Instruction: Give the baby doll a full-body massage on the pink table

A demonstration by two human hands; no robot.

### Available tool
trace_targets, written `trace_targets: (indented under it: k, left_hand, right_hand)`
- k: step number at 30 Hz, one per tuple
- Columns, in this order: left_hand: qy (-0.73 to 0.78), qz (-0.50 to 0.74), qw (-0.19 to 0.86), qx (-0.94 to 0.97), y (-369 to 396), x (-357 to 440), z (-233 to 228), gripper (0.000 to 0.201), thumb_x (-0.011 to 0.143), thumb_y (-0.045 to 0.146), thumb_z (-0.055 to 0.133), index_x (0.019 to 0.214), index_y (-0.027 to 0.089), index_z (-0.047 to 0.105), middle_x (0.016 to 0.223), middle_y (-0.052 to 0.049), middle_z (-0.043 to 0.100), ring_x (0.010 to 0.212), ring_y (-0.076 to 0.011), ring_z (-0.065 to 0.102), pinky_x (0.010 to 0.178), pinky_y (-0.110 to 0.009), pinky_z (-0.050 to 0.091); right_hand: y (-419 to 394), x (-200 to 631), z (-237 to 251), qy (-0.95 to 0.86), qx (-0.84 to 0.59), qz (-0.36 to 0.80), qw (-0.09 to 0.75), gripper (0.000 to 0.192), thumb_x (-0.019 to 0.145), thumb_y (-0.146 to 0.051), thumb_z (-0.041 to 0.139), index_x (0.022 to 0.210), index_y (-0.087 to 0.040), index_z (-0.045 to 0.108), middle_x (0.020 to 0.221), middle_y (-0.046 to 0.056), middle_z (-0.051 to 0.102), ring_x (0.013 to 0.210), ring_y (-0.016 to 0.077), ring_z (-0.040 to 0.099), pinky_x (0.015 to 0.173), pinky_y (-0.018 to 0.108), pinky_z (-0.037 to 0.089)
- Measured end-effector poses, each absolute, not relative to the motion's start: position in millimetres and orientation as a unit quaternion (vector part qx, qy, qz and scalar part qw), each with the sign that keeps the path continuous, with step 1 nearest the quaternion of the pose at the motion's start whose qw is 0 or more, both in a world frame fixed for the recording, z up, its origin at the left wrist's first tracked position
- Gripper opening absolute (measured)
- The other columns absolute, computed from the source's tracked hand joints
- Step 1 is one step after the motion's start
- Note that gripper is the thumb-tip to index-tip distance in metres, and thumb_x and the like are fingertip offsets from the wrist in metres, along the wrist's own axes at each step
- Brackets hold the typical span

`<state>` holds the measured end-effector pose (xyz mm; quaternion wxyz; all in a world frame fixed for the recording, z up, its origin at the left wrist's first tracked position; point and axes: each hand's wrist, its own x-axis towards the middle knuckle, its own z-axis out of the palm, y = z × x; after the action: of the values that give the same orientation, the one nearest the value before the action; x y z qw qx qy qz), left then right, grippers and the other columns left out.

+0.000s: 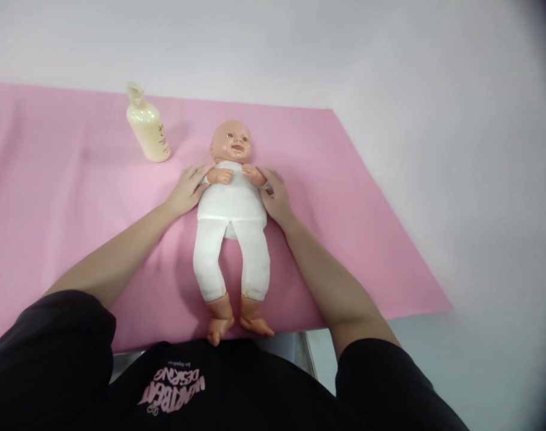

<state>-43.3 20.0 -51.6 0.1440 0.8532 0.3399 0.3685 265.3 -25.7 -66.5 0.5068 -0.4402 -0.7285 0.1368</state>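
Lying face-up on the pink cloth point(75, 197) is one doll point(231, 215) in white clothes, with one cream bottle point(148, 127) nearby. Left hand point(188, 190) and right hand point(277, 196) are pressing its sides, fingers released flat, grasping nothing.

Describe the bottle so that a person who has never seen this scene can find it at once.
Look at the pink sheet that covers the table. Near its far edge, beyond the left hand and left of the doll, stands a cream bottle. It is the only container there.
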Motion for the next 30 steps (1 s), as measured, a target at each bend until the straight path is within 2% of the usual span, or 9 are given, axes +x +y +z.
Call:
trace_targets:
  k: [4, 8, 11, 15, 19, 24, 26, 30]
  left_hand:
    - [0.353, 0.388, 0.141, 0.84, 18, -46, -51, 0.067, 0.105, 0.066, 0.039, 0.152, 0.02, 0.051, 0.146, -0.018, 0.061, 0.137, -0.0345, 0.056, 0.122, -0.057, 0.039]
    - [0.358, 0.463, 0.18, 0.791, 24, -49, -58, 0.072, 0.101, 0.072, 0.045, 0.153, 0.023, 0.045, 0.153, -0.018, 0.056, 0.144, -0.034, 0.052, 0.126, -0.055, 0.036]
    - [0.358, 0.524, 0.226, 0.739, 33, -51, -66, 0.076, 0.097, 0.076, 0.047, 0.153, 0.025, 0.042, 0.156, -0.018, 0.053, 0.15, -0.0328, 0.048, 0.128, -0.053, 0.034]
    - [0.381, 0.579, 0.276, 0.666, 46, -56, -74, 0.073, 0.095, 0.08, 0.049, 0.147, 0.03, 0.044, 0.159, -0.014, 0.05, 0.155, -0.0308, 0.042, 0.131, -0.051, 0.031]
    - [0.41, 0.604, 0.327, 0.601, 58, -67, -85, 0.067, 0.091, 0.081, 0.055, 0.138, 0.033, 0.048, 0.151, -0.012, 0.056, 0.15, -0.0295, 0.048, 0.129, -0.051, 0.037]
    - [0.446, 0.608, 0.341, 0.561, 65, -74, -93, 0.065, 0.092, 0.082, 0.052, 0.132, 0.032, 0.051, 0.144, -0.01, 0.061, 0.143, -0.0284, 0.055, 0.124, -0.049, 0.044]
    - [0.435, 0.606, 0.317, 0.585, 62, -70, -90, 0.068, 0.092, 0.083, 0.051, 0.136, 0.031, 0.05, 0.145, -0.01, 0.061, 0.14, -0.028, 0.057, 0.122, -0.049, 0.046]
    - [0.393, 0.572, 0.256, 0.673, 47, -58, -76, 0.073, 0.096, 0.08, 0.048, 0.148, 0.029, 0.044, 0.152, -0.012, 0.056, 0.137, -0.0283, 0.059, 0.118, -0.05, 0.047]
  right_hand:
    - [-25, 265, -67, -0.705, -0.441, 0.156, 0.533, 0.05, 0.1, -0.043, 0.06, 0.149, -0.035, 0.053, 0.15, 0.006, 0.062, 0.14, 0.028, 0.057, 0.124, 0.054, 0.044]
    - [-23, 267, -70, -0.677, -0.439, 0.17, 0.566, 0.064, 0.101, -0.053, 0.058, 0.159, -0.034, 0.037, 0.164, 0.008, 0.047, 0.154, 0.0285, 0.044, 0.13, 0.058, 0.036]
    - [-17, 274, -76, -0.649, -0.446, 0.16, 0.595, 0.07, 0.102, -0.053, 0.055, 0.163, -0.035, 0.026, 0.169, 0.008, 0.038, 0.16, 0.0298, 0.034, 0.131, 0.063, 0.031]
    - [-5, 289, -90, -0.619, -0.454, 0.131, 0.628, 0.069, 0.104, -0.049, 0.047, 0.165, -0.034, 0.018, 0.172, 0.01, 0.028, 0.163, 0.0311, 0.029, 0.126, 0.068, 0.033]
    - [9, 303, -109, -0.575, -0.476, 0.119, 0.654, 0.068, 0.103, -0.046, 0.043, 0.165, -0.033, 0.018, 0.172, 0.012, 0.026, 0.161, 0.03, 0.033, 0.122, 0.069, 0.039]
    - [15, 311, -118, -0.503, -0.516, 0.166, 0.673, 0.065, 0.101, -0.041, 0.044, 0.162, -0.032, 0.022, 0.173, 0.012, 0.022, 0.161, 0.0295, 0.031, 0.125, 0.069, 0.036]
    - [13, 309, -114, -0.502, -0.515, 0.177, 0.672, 0.066, 0.099, -0.038, 0.047, 0.161, -0.032, 0.024, 0.172, 0.012, 0.025, 0.16, 0.0293, 0.034, 0.125, 0.067, 0.036]
    - [3, 296, -99, -0.516, -0.497, 0.175, 0.675, 0.064, 0.094, -0.034, 0.056, 0.153, -0.033, 0.033, 0.164, 0.011, 0.04, 0.151, 0.0286, 0.047, 0.124, 0.065, 0.038]
